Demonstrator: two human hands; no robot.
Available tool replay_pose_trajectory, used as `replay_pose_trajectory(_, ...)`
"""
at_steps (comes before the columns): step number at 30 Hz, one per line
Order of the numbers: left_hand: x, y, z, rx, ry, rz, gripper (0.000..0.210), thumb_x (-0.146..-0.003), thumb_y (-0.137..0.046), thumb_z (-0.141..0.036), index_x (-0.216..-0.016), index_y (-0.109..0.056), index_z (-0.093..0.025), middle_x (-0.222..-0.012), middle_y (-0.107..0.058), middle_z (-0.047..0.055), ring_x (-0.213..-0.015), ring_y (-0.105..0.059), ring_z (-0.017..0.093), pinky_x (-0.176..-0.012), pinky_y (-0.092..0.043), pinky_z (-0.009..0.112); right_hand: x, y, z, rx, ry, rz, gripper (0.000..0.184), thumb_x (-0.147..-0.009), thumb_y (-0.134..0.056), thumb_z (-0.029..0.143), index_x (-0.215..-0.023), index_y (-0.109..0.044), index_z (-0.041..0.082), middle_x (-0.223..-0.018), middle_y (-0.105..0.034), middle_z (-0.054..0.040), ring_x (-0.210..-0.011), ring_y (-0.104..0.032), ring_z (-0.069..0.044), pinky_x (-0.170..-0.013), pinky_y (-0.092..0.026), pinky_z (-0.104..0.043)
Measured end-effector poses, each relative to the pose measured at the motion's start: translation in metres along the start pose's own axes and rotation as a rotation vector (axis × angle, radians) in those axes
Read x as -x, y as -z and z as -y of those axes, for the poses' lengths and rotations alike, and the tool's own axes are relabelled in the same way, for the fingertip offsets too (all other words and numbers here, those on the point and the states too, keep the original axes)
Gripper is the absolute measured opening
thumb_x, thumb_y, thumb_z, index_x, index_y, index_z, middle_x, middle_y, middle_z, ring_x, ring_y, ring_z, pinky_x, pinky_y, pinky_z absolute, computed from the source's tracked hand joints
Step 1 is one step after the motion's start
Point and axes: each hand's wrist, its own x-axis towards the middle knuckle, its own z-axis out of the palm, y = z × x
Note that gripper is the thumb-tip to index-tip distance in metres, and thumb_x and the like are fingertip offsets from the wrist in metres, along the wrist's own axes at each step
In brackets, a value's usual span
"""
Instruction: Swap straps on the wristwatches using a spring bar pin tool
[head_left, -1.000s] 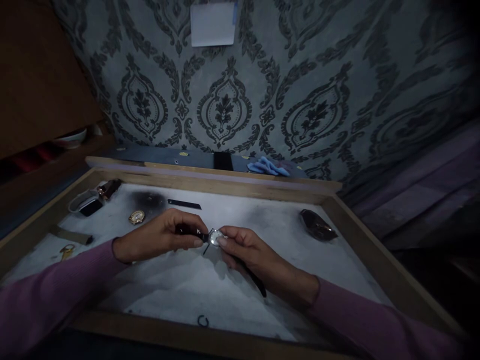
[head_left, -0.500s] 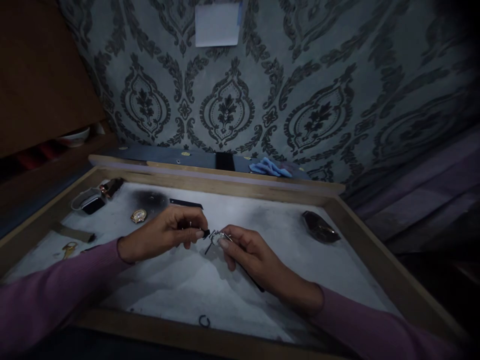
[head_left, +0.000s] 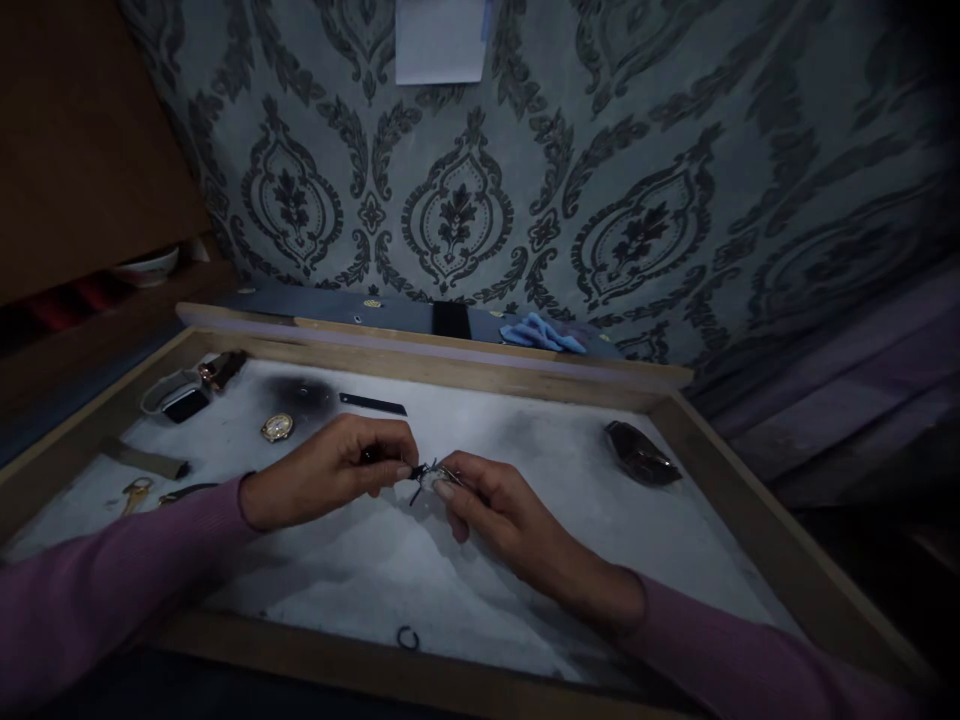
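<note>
My right hand (head_left: pixel 499 500) is closed on a small silver watch case (head_left: pixel 432 479), pinched between thumb and fingers above the middle of the tray. From the left, my left hand (head_left: pixel 337 465) pinches the end of a black watch strap (head_left: pixel 416 472). That end meets the near side of the case; the dim light hides whether the two are joined. My left fingers cover most of the strap. Thin dark bars stick out from the case between the hands.
A wooden-rimmed tray (head_left: pixel 420 370) surrounds the white surface. Left lie a smartwatch (head_left: pixel 184 403), a brown-strapped watch (head_left: pixel 222 370), a gold watch head (head_left: pixel 277 428), an olive strap (head_left: pixel 144 458) and gold pieces (head_left: pixel 136 494). A black strip (head_left: pixel 373 404), dark pouch (head_left: pixel 641 453) and black ring (head_left: pixel 407 638) lie elsewhere.
My left hand has moved slightly right, bringing the black strap end against the watch case. The case has turned a little in my right hand, which stays nearly in place.
</note>
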Motion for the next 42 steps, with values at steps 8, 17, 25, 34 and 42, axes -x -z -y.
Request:
replay_pose_trajectory(8,0.004,-0.003,0.001,-0.307,-0.044,-0.046,0.013,-0.087,-0.054,-0.018,-0.078,-0.062,-0.015,-0.061,-0.054,-0.004,-0.056,-0.046,0.008,-0.053,-0.032,0.019,0.003,0.000,-0.001,0.183,0.080,-0.013,0.025,-0.097,-0.045,0.036,-0.081,-0.054,0.019,-0.059,-0.052,0.0031,-0.054,-0.047,-0.011,-0.054,-0.036,-0.024)
replay_pose_trajectory(17,0.005,-0.008,-0.002,-0.436,-0.117,-0.053,0.015,-0.086,-0.053,-0.012,-0.072,-0.056,-0.016,-0.058,-0.052,-0.006,-0.053,-0.046,0.008,-0.053,-0.030,0.020,0.005,-0.004,-0.002,0.389,0.182,-0.010,0.017,-0.098,-0.040,0.025,-0.095,-0.055,0.019,-0.059,-0.049,0.0043,-0.051,-0.048,-0.012,-0.052,-0.036,-0.025)
replay_pose_trajectory(25,0.006,-0.012,0.007,-0.340,-0.090,-0.081,0.008,-0.086,-0.053,-0.013,-0.091,-0.051,-0.018,-0.062,-0.049,-0.007,-0.054,-0.044,0.008,-0.053,-0.031,0.021,0.007,-0.005,-0.003,0.478,0.196,-0.012,0.016,-0.098,-0.040,0.023,-0.097,-0.056,0.019,-0.068,-0.057,0.0006,-0.053,-0.049,-0.012,-0.052,-0.035,-0.025)
replay_pose_trajectory(34,0.003,-0.004,0.000,-0.175,-0.075,0.088,0.014,-0.089,-0.054,-0.018,-0.100,-0.063,-0.015,-0.075,-0.060,0.000,-0.068,-0.054,0.011,-0.061,-0.040,0.021,0.007,0.000,-0.002,0.452,0.235,-0.017,0.019,-0.098,-0.040,0.027,-0.094,-0.058,0.020,-0.060,-0.052,0.0033,-0.050,-0.048,-0.011,-0.048,-0.035,-0.025)
replay_pose_trajectory(42,0.003,-0.004,0.005,0.089,0.135,0.147,0.011,-0.084,-0.055,-0.023,-0.084,-0.060,-0.013,-0.061,-0.052,-0.003,-0.053,-0.049,0.010,-0.048,-0.041,0.019,0.004,0.003,0.003,0.302,0.155,0.068,0.022,-0.098,-0.043,0.028,-0.084,-0.057,0.018,-0.061,-0.047,0.0038,-0.052,-0.042,-0.010,-0.051,-0.033,-0.024)
